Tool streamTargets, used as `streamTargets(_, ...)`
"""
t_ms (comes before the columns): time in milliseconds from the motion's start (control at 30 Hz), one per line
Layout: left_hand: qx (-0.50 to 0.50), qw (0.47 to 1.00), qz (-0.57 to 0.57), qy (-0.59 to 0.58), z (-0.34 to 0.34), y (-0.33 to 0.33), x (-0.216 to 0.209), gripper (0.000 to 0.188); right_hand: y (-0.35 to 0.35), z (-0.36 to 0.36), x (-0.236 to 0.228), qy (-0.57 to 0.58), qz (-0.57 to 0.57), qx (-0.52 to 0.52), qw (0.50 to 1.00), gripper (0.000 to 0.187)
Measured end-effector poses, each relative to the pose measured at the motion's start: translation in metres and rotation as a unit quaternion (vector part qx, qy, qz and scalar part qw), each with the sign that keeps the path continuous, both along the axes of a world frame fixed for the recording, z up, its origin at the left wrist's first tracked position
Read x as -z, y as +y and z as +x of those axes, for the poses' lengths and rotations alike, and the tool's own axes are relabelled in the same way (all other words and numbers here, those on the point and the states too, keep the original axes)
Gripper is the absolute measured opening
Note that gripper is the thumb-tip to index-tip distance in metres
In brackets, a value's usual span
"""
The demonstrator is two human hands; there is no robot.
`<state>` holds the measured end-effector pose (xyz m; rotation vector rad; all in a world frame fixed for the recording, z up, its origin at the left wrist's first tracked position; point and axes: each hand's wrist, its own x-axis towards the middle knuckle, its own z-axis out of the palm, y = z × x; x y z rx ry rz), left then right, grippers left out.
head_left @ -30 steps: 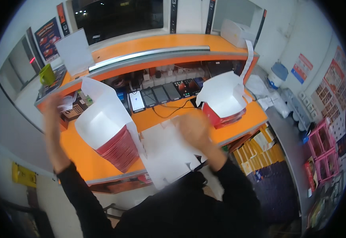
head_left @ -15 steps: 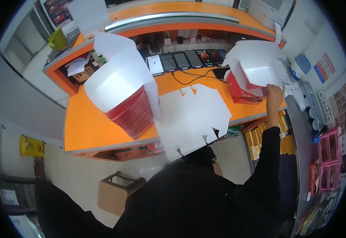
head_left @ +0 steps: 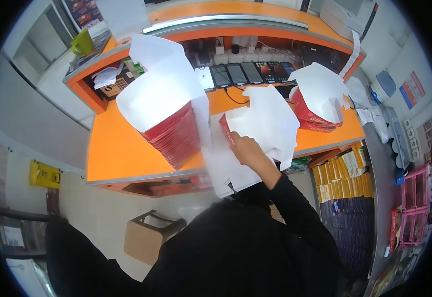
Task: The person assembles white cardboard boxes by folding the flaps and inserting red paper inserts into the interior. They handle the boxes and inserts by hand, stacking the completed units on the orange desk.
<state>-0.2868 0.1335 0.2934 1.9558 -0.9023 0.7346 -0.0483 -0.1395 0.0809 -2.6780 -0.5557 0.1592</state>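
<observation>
My right hand [head_left: 249,152] reaches over the middle of the orange counter. Its fingers are closed round the red edge of a partly folded white-and-red carton [head_left: 268,121]. Beneath that carton lies a flat white carton blank [head_left: 221,168], jutting past the counter's front edge. To the left leans a thick stack of nested red cartons [head_left: 171,138] with white insides. Several folded red cartons [head_left: 310,111] sit one in another at the right, the top one's white lid raised. My left hand is out of view; only a dark sleeve [head_left: 82,257] shows at lower left.
Behind the cartons, several phones [head_left: 238,74] stand in a row with cables. A green mug [head_left: 82,43] is at far left. On the floor is a brown stool [head_left: 149,237]. Yellow packets [head_left: 345,173] fill a shelf beside the grey side counter at right, near pink racks [head_left: 415,205].
My right hand has moved left from the cartons at the right to the middle. The tilted carton it held there no longer shows; a partly folded carton now lies over the flat blank.
</observation>
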Motion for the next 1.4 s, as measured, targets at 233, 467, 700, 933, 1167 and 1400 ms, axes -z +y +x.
streamTargets(233,-0.012,1.000,-0.004,0.004,-0.003,0.003,0.003,0.031,-0.109,0.003,0.052,-0.249,-0.125,-0.255,0.926,0.038)
streamTargets(467,-0.019,1.000,-0.007,0.003,-0.005,0.005,0.007,0.030,-0.083,-0.007,0.017,-0.207,-0.057,-0.117,0.970,0.012)
streamTargets(700,-0.112,0.992,-0.065,0.000,0.002,0.007,0.011,0.029,-0.048,-0.009,-0.203,-0.426,0.093,-0.087,0.896,0.020)
streamTargets(933,-0.172,0.963,-0.163,0.124,0.131,-0.026,0.072,0.028,0.051,-0.032,-0.307,-0.302,0.092,-0.460,0.830,0.028)
streamTargets(1167,-0.244,0.955,-0.064,0.158,0.155,-0.068,0.091,0.029,0.097,-0.002,-0.298,-0.114,-0.113,-0.479,0.863,0.038)
streamTargets(1400,-0.466,0.844,0.253,-0.080,0.154,-0.080,0.102,0.039,0.131,0.044,-0.249,-0.123,-0.119,-0.451,0.876,0.034)
